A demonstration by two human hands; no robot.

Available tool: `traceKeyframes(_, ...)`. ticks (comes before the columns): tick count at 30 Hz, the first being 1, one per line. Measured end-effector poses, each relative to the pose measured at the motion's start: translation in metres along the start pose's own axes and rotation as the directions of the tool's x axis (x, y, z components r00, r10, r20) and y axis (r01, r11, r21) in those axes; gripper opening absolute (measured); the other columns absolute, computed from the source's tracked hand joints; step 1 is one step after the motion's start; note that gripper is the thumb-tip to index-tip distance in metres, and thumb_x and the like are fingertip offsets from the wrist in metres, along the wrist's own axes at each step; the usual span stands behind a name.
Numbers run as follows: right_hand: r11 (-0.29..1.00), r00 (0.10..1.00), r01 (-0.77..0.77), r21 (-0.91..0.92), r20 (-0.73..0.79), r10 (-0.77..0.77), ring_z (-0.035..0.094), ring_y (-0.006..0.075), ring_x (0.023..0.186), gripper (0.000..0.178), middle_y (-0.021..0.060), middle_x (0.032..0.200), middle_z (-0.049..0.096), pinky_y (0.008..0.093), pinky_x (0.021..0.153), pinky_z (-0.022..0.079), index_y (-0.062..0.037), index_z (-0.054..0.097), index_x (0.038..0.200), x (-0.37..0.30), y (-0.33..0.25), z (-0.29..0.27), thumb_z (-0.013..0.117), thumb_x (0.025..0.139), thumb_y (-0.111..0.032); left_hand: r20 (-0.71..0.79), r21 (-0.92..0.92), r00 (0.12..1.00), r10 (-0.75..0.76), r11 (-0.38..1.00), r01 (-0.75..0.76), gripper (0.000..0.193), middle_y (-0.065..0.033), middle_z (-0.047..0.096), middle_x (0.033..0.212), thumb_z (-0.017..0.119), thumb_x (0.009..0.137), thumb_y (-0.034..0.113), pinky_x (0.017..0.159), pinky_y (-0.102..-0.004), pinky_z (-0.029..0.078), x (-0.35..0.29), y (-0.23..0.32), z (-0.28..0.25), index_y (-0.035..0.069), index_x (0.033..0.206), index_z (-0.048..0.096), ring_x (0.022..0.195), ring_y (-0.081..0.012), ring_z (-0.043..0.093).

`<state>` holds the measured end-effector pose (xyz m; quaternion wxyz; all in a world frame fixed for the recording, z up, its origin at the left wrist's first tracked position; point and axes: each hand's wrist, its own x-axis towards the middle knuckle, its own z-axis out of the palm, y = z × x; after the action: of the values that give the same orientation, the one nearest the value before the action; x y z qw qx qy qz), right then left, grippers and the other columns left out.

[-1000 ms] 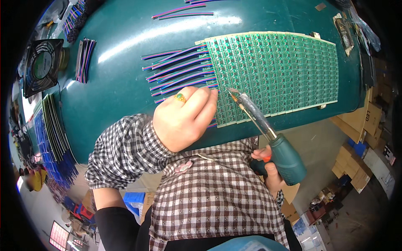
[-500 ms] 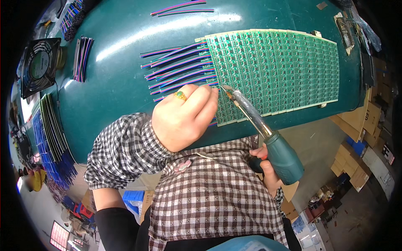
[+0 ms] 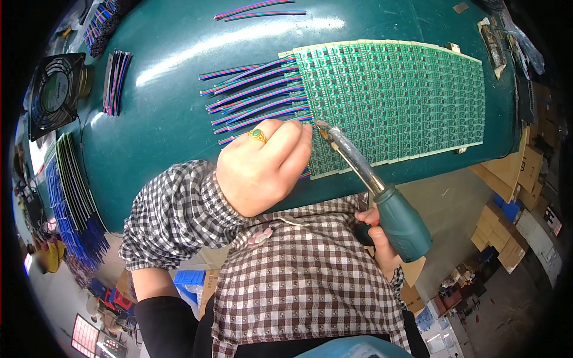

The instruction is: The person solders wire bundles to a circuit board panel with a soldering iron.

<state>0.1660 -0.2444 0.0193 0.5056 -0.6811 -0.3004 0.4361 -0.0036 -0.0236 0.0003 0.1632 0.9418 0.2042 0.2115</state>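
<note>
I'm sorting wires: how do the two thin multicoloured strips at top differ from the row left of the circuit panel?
The pair of thin multicoloured wire strips lies apart from the flat green circuit panel; the row of multicoloured wire strips reaches its left edge. The pair has two strips; the row has many more. The bare left hand partly covers the row, not the pair. Both show blue and pinkish red.

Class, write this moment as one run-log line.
Left hand: at wires, grip hidden | Right hand: holding soldering iron | Iron tip: by wired edge of circuit boards
</note>
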Motion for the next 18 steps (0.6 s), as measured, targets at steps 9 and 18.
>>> traceKeyframes(9, 0.996, 0.996, 0.089, -0.019, -0.031, -0.089, 0.064, 0.0269, 0.087, 0.051, 0.0141, 0.094, 0.062, 0.0442, 0.081, 0.058, 0.0125, 0.051, 0.123, 0.002, -0.009, 0.008, 0.068, 0.09, -0.023, -0.001, 0.0, 1.0, -0.012, 1.0, 0.012, 0.04, -0.0111, 0.063, 0.095, 0.066, 0.064, 0.002, 0.065, -0.0304, 0.054, 0.0, 0.001, -0.001, -0.004, 0.103, 0.067, 0.077, -0.0224, 0.063)
traceKeyframes(18, 0.999, 0.997, 0.008, 0.036, -0.075, -0.005, 0.066, 0.0289, 0.087, 0.055, 0.0172, 0.096, 0.063, 0.0431, 0.079, 0.058, 0.0125, 0.051, 0.123, 0.005, -0.013, 0.011, 0.069, 0.089, -0.027, -0.001, -0.008, 1.0, -0.021, 1.0, 0.021, 0.039, -0.0108, 0.063, 0.094, 0.066, 0.063, 0.002, 0.065, -0.0302, 0.053, 0.002, 0.002, 0.002, -0.004, 0.102, 0.067, 0.077, -0.0222, 0.063)
